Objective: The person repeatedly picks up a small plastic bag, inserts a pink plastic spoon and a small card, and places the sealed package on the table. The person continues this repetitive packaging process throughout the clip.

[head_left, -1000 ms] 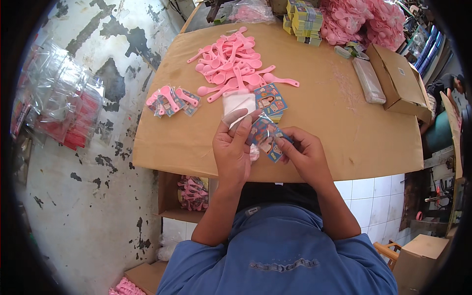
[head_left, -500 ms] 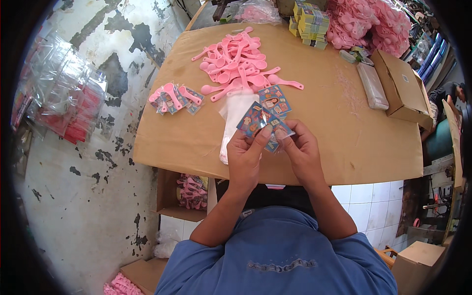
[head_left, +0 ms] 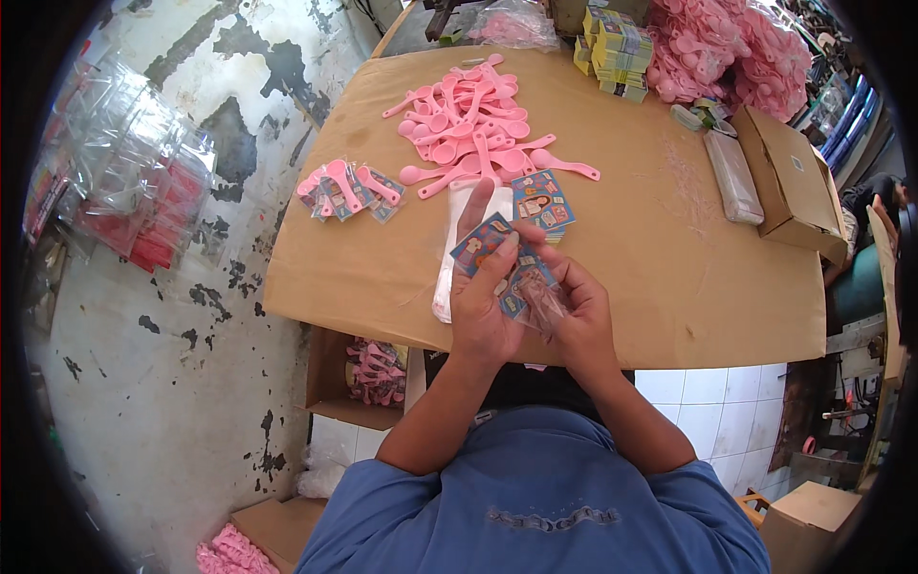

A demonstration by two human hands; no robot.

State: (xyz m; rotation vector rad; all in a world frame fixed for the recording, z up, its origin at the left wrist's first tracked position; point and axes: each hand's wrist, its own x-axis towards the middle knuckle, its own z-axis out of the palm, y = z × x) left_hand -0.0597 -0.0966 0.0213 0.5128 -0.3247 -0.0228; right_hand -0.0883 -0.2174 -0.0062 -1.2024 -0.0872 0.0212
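My left hand [head_left: 486, 311] pinches a blue printed card [head_left: 474, 247] under its thumb, with the index finger stretched out past it. My right hand [head_left: 581, 320] grips a crumpled clear plastic bag [head_left: 541, 304], in or behind which more blue print shows. Both hands touch each other above the table's near edge, so some of their fingers are hidden. Just beyond them lies a stack of blue cards [head_left: 541, 203]. Beside it, partly under my left hand, is a pile of flat clear bags [head_left: 445, 287]. Farther off lies a heap of pink measuring spoons [head_left: 459, 120].
Packed spoons with cards [head_left: 349, 191] lie at the table's left. Yellow card bundles [head_left: 617, 53] and bagged pink spoons [head_left: 712, 48] stand at the back. A cardboard box [head_left: 786, 182] and a clear-wrapped pack [head_left: 734, 177] sit at the right. An open box [head_left: 330, 383] stands below the table.
The card in my left hand has turned and shifted left, and that index finger has stretched out. My right hand has moved down a little, crumpling the bag. The view has shifted slightly.
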